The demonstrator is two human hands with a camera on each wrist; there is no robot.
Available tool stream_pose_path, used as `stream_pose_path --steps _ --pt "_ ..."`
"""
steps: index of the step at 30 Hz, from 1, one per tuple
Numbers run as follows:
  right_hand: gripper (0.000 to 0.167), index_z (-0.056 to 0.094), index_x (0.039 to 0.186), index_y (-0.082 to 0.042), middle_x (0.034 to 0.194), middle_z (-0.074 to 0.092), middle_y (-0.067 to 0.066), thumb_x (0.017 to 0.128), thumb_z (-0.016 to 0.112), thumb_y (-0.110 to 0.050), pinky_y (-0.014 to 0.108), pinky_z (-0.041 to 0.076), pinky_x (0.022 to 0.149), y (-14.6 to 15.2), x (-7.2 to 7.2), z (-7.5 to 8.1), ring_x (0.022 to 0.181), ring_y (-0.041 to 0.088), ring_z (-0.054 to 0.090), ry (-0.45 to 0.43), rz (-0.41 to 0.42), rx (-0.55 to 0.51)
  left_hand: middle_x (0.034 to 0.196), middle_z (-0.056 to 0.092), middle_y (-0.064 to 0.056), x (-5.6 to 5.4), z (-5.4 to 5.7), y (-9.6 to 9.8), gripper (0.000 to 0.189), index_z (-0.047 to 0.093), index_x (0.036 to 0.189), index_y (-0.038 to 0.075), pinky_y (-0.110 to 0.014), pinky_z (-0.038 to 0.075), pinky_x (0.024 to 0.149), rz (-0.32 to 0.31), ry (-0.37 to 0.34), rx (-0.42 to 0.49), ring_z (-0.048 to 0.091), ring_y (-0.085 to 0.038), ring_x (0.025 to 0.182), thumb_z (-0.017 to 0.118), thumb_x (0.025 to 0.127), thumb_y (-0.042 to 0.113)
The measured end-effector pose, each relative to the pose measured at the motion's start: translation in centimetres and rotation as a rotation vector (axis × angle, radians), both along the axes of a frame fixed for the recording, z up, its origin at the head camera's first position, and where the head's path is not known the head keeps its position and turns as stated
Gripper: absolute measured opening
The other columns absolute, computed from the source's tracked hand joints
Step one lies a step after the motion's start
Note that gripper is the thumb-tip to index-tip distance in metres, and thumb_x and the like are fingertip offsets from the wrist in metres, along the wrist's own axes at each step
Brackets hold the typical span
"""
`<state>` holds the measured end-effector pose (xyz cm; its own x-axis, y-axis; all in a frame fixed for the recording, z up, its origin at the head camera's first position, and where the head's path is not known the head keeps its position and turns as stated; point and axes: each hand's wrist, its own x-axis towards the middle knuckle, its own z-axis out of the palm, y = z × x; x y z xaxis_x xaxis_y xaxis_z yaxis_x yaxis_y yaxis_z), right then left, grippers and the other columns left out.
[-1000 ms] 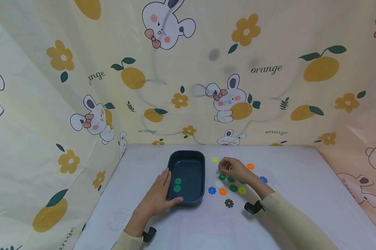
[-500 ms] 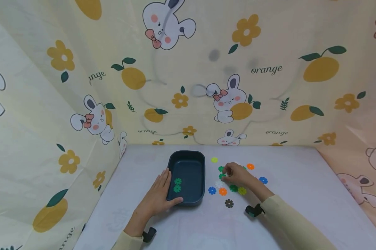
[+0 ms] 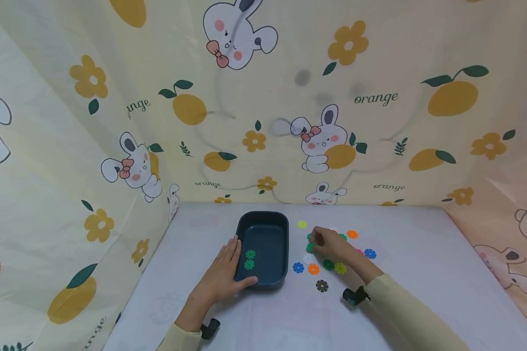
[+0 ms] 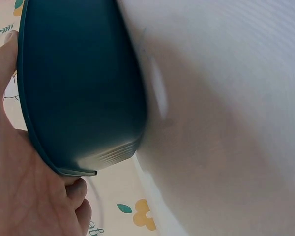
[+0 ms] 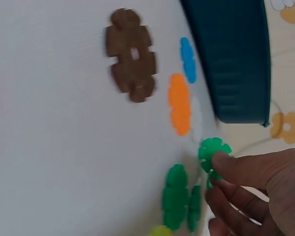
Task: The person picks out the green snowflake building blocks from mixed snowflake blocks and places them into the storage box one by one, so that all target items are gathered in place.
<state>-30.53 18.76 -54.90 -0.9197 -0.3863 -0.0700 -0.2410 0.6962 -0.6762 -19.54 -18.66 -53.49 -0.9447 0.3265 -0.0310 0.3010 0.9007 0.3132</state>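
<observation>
My right hand (image 3: 335, 243) is over a loose group of flower-shaped plastic discs. In the right wrist view its thumb and index finger pinch a green disc (image 5: 210, 149), tilted up on edge. Just beside these fingers lie a larger green disc (image 5: 175, 196) and a thinner-looking green one (image 5: 194, 209). To the left stands a dark teal rectangular tray (image 3: 270, 239) with two green discs (image 3: 250, 259) on its floor. My left hand (image 3: 221, 270) rests along the tray's left side, fingers straight, thumb across the near corner of the rim.
Around the right hand lie a blue disc (image 3: 298, 267), an orange disc (image 3: 313, 269), a brown disc (image 3: 322, 286), a yellow-green disc (image 3: 340, 268) and several others. A white cloth (image 3: 290, 321) covers the table. Printed curtains (image 3: 246, 161) enclose the back and sides.
My right hand has shifted slightly right and toward me, and its fingers now pinch a green disc. The left hand and the tray stay in place.
</observation>
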Motion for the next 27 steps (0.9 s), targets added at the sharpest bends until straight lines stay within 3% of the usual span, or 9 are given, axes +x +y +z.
stream_pose_path --steps 5,11,17,27 --pt "0.010 0.069 0.104 -0.013 0.095 0.066 0.000 0.101 0.072 -0.005 0.029 0.056 0.079 -0.2 -0.2 1.7 0.089 0.019 0.059 0.029 0.039 -0.032 0.181 -0.001 -0.007 0.0 0.0 0.0 0.123 0.009 0.173 0.007 -0.046 0.010 0.136 0.003 0.002 -0.004 0.002 -0.022 0.168 0.055 0.091 0.086" --pt "0.010 0.072 0.105 -0.013 0.098 0.071 -0.001 0.100 0.077 -0.007 0.032 0.059 0.088 -1.0 -0.5 3.7 0.091 0.018 0.064 0.048 0.049 -0.090 0.181 0.000 -0.007 -0.1 0.0 0.0 0.121 0.009 0.173 0.007 -0.046 0.011 0.136 0.004 0.007 0.006 0.002 -0.022 0.168 0.058 0.092 0.083" --pt "0.010 0.073 0.106 -0.012 0.097 0.071 0.001 0.099 0.079 -0.008 0.034 0.061 0.085 -2.5 -0.6 5.6 0.091 0.019 0.067 0.081 0.092 -0.184 0.181 0.000 -0.007 0.0 0.1 0.0 0.121 0.010 0.173 0.007 -0.046 0.011 0.136 0.007 0.006 0.005 0.002 -0.023 0.168 0.058 0.092 0.083" --pt "0.008 0.074 0.105 -0.010 0.097 0.072 0.002 0.100 0.077 -0.005 0.029 0.060 0.084 -6.9 -0.8 6.2 0.089 0.018 0.067 0.069 0.183 -0.279 0.181 -0.001 -0.007 0.0 0.2 0.0 0.120 0.008 0.173 0.007 -0.046 0.009 0.136 0.007 -0.007 0.018 0.001 -0.023 0.168 0.060 0.093 0.081"
